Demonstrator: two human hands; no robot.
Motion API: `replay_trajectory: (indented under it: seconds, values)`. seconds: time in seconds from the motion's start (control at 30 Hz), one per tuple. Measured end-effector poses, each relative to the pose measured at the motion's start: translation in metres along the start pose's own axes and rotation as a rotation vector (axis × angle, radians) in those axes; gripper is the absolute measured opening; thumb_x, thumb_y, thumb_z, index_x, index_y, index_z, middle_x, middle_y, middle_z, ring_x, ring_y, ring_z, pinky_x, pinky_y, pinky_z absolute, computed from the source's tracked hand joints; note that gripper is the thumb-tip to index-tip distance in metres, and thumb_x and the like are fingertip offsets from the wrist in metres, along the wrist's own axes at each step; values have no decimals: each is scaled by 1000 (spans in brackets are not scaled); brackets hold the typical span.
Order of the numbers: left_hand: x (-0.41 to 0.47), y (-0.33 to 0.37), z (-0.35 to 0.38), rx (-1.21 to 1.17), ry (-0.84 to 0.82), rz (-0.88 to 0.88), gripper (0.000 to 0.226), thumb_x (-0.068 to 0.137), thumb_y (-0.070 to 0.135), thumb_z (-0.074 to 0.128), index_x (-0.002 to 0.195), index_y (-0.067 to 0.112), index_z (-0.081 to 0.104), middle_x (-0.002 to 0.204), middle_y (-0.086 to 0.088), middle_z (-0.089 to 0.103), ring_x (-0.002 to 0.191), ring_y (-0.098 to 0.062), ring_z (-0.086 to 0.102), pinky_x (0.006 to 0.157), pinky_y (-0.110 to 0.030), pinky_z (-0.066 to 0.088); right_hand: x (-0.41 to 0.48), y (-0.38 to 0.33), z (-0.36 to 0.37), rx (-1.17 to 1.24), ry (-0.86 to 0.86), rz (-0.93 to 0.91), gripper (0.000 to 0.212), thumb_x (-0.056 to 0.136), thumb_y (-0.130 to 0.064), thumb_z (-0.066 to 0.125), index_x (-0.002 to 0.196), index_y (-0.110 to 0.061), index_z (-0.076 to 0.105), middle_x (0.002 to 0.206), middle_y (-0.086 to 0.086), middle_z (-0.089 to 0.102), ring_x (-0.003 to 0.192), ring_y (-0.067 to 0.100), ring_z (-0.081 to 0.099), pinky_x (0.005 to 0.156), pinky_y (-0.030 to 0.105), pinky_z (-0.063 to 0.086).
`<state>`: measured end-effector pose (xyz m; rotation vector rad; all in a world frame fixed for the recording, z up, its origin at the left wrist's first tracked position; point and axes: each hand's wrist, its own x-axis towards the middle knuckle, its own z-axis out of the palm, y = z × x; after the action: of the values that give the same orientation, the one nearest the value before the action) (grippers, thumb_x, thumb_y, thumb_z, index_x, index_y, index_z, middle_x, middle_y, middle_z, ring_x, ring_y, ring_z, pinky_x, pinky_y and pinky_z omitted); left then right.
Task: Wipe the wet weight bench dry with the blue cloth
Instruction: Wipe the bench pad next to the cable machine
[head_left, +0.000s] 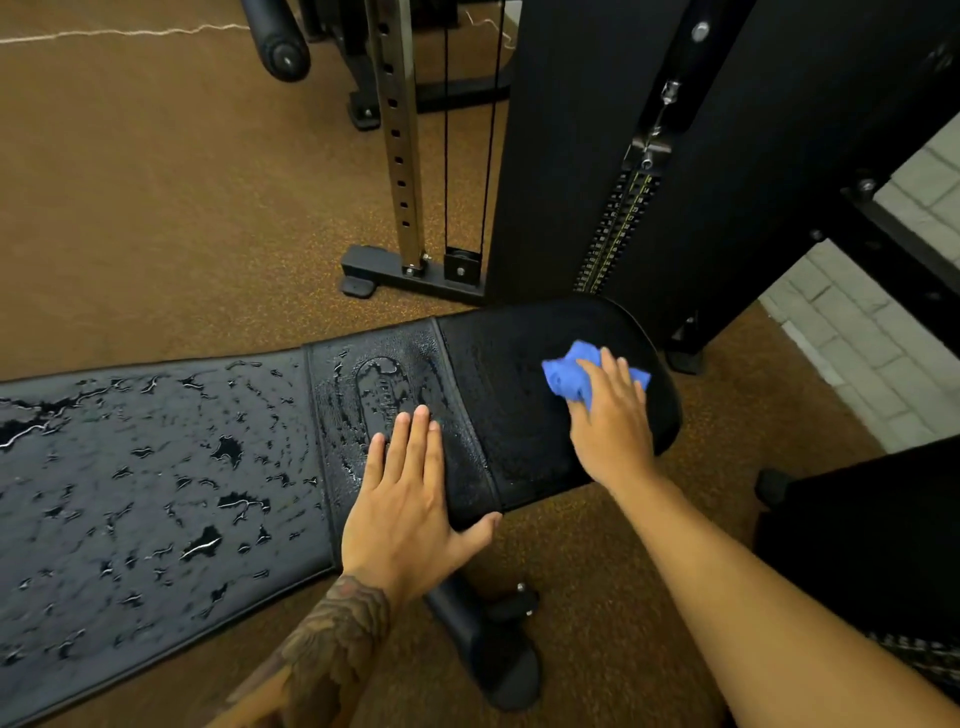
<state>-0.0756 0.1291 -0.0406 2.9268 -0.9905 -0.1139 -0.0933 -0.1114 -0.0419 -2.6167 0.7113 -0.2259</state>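
Observation:
The black padded weight bench (156, 467) runs from the left edge to the middle right, its long left section covered in water drops and puddles. My right hand (610, 421) presses the crumpled blue cloth (569, 376) onto the bench's rounded right end, fingers laid over it, and that pad looks mostly free of drops. My left hand (410, 499) rests flat with straight fingers on the wet embossed middle panel, thumb over the near edge.
A black cable machine with a weight stack (618, 228) stands just behind the bench's right end. Its steel upright and base foot (405, 265) sit on the brown rubber floor. The bench's black leg (488, 644) lies below my left hand. A white brick wall is at right.

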Motion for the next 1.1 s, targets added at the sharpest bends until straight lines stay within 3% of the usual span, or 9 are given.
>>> replay_trajectory:
  seconds: [0.07,0.17,0.3,0.43,0.6,0.7,0.83,0.93,1.1]
  values:
    - [0,0,-1,6,-10,2,111,78,84,32,148,-3,28,159,-18,19,149,-31,13,118,-52,17,12,-25,12,-17,-1,-15,47,94,-18,51,140,-16,41,155,13,24,145,31,16,117,46,10]
    - [1,-1,-1,-6,-22,8,110,79,83,33,148,-3,27,159,-18,19,148,-32,14,118,-52,18,-6,-59,25,18,-90,-222,52,94,-18,51,144,-18,35,158,7,17,147,24,8,118,41,4]
    - [0,-3,0,-36,-8,20,109,79,82,34,148,-1,29,158,-18,22,148,-32,17,117,-50,16,-67,-41,16,57,-186,-389,60,92,-13,49,147,-22,29,158,-5,13,146,8,0,120,34,2]
    - [0,-5,-2,-65,-18,24,110,79,84,27,149,-1,25,159,-17,17,149,-31,11,118,-48,9,-82,-1,-4,51,-191,-319,62,90,-12,54,146,-26,30,157,-12,11,145,1,-1,119,32,3]
    - [-3,-10,-8,-114,5,33,111,80,85,21,153,5,-2,162,-12,-10,149,-26,-13,121,-43,-6,-35,-13,2,47,-46,-80,54,91,-8,55,141,-21,39,157,3,24,146,18,11,119,40,8]
    - [-7,-13,-12,-146,23,62,109,81,83,25,153,6,-1,162,-11,-9,149,-25,-11,120,-40,-7,-16,-40,15,18,-17,-51,50,93,-13,52,141,-18,39,156,8,24,146,24,14,119,42,9]
    - [-19,-25,-17,-198,71,60,107,81,80,32,154,5,9,162,-12,1,150,-25,-2,121,-41,0,-48,-65,24,77,-148,-335,57,92,-12,54,145,-18,34,157,2,21,146,15,10,120,37,7]
    - [-40,-45,-16,-203,78,19,106,81,79,36,153,3,17,162,-12,9,150,-25,4,121,-43,8,-84,-39,12,68,-198,-449,65,86,-7,58,145,-20,34,155,-6,21,144,1,4,118,24,1]
    - [-70,-84,-7,-99,22,-54,109,80,83,35,149,-1,28,160,-14,20,149,-29,13,116,-46,16,-95,-14,-2,20,-250,-440,67,84,-3,62,143,-21,37,154,-10,19,144,-2,4,115,15,-4]
